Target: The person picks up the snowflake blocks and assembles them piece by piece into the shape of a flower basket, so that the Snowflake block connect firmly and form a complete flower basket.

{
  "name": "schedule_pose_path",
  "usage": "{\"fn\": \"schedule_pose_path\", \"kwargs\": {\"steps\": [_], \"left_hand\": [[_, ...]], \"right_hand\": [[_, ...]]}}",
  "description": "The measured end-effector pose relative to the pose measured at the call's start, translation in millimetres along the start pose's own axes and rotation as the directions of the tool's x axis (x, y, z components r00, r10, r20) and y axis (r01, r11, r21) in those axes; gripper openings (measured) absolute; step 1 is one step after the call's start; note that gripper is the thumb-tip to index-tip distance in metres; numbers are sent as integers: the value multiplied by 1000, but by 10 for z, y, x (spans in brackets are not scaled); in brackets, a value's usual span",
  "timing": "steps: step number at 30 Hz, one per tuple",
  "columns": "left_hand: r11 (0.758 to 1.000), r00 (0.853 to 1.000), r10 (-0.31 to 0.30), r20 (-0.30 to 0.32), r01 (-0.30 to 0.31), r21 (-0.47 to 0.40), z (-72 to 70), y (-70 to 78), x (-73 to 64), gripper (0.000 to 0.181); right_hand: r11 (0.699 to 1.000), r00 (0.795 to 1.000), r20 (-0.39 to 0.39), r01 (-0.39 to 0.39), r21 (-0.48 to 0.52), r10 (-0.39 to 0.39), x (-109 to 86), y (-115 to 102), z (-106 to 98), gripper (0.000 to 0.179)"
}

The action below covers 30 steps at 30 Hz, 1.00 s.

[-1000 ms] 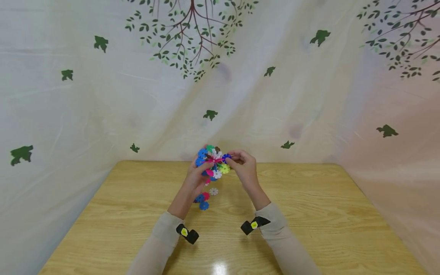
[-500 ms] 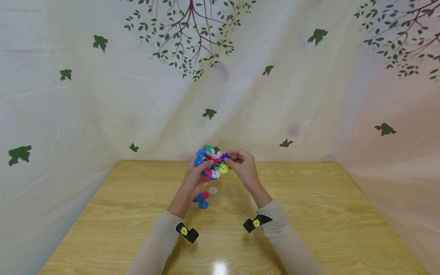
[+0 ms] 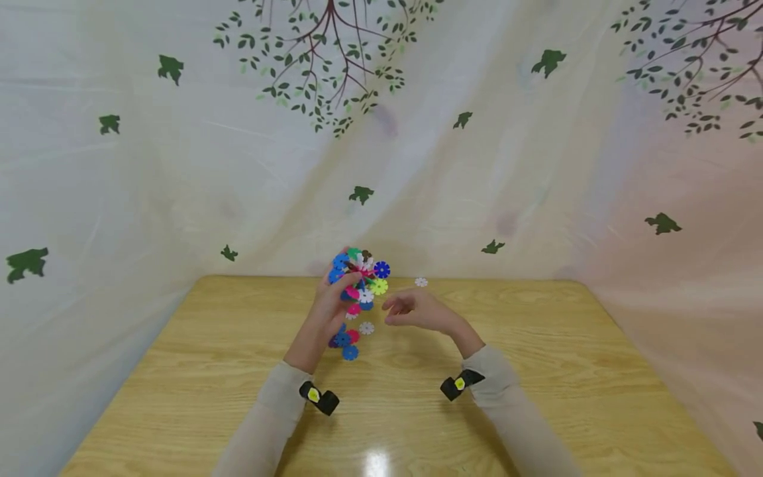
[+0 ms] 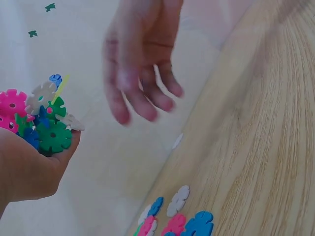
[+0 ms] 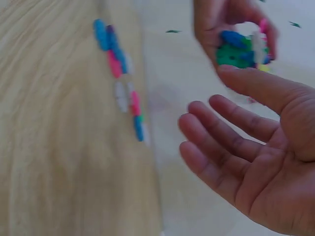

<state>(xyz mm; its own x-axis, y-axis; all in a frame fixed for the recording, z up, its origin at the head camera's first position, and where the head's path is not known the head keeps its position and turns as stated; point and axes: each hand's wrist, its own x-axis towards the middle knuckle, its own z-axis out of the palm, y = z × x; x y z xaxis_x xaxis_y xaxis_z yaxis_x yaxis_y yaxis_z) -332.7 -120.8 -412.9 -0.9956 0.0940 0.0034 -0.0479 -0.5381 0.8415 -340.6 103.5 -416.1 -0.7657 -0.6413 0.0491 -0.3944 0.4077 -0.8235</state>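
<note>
My left hand (image 3: 324, 308) grips a ball-like cluster of interlocking plastic snowflake discs (image 3: 365, 295), raised over the back of the table. Blue, green, white, pink, yellow and brown pieces stick out of it, and a dark blue disc (image 3: 382, 269) sits on its right side. The thumb lies across the front of the cluster; most of the other fingers are hidden behind it. Just right of and below the cluster, my right hand (image 3: 420, 310) hangs in the air, apart from it. In the right wrist view its fingers (image 5: 216, 142) are loosely spread with nothing between them.
On the wooden table (image 3: 536, 371), loose blue, pink and white discs (image 3: 350, 352) lie below the left hand. One white disc (image 3: 421, 282) lies alone near the back edge. A pale cloth (image 3: 286, 165) printed with branches and birds hangs behind the table.
My right hand has let go of the dark blue disc on the cluster and moved down, its fingers loosening. The left hand, still gripping the cluster, has shifted slightly left.
</note>
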Motion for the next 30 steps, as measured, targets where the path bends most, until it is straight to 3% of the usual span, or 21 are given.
{"fn": "schedule_pose_path", "kwargs": {"steps": [3,8,15,24,30], "left_hand": [[1000,1000,8,9,-8,5,-10,12,1,67],[1000,1000,0,8,0,13,-14,16,-13,67],[1000,1000,-15,10,15,25,-17,7,-21,65],[1000,1000,-17,16,17,5,-7,-7,-6,66],[1000,1000,-24,-2,24,16,-2,-25,-4,64]], "right_hand": [[998,996,86,7,-58,-2,89,120,101,31],[994,994,105,-28,-105,39,256,263,284,34],[978,975,182,-91,-188,126,440,213,392,47],[973,978,152,-110,-205,143,478,181,400,27],[973,983,82,-147,-181,164,434,256,361,23]]}}
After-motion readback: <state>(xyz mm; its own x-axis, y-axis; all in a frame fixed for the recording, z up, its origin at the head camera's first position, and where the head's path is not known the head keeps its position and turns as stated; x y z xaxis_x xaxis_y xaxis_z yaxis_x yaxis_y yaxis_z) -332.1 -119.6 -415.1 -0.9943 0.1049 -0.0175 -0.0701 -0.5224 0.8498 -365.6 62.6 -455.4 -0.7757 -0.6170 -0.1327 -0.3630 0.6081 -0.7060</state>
